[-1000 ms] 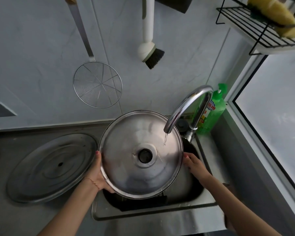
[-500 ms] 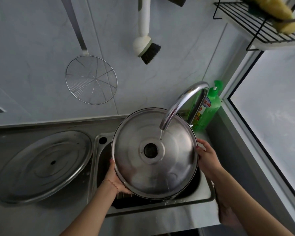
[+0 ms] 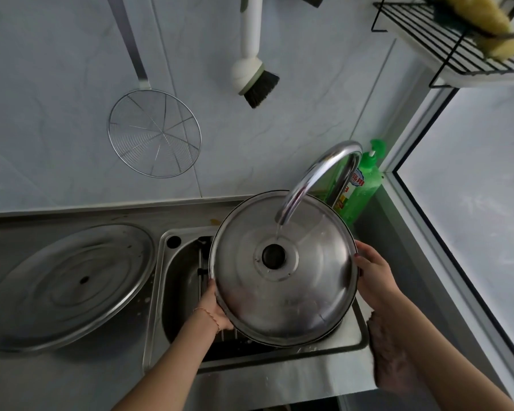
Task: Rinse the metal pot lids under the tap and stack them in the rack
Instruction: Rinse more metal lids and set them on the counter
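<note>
A round domed metal lid point(image 3: 282, 295) with a dark knob at its centre is held over the sink point(image 3: 178, 262), tilted toward me. A thin stream from the curved tap point(image 3: 318, 173) lands just above the knob. My left hand point(image 3: 214, 307) grips the lid's lower left rim from beneath, fingers hidden behind it. My right hand point(image 3: 374, 274) holds the right rim, fingertips curled over the edge. A second, flatter metal lid point(image 3: 66, 283) lies on the steel counter to the left of the sink.
A green soap bottle point(image 3: 365, 182) stands behind the tap. On the wall hang a wire skimmer point(image 3: 155, 133) and a dish brush point(image 3: 252, 75). A black wire shelf point(image 3: 457, 51) with a yellow sponge is at top right. A window ledge runs along the right.
The lid has shifted right across the sink, uncovering the basin's left side, and the stream now lands nearer the knob. Both hands moved with the lid.
</note>
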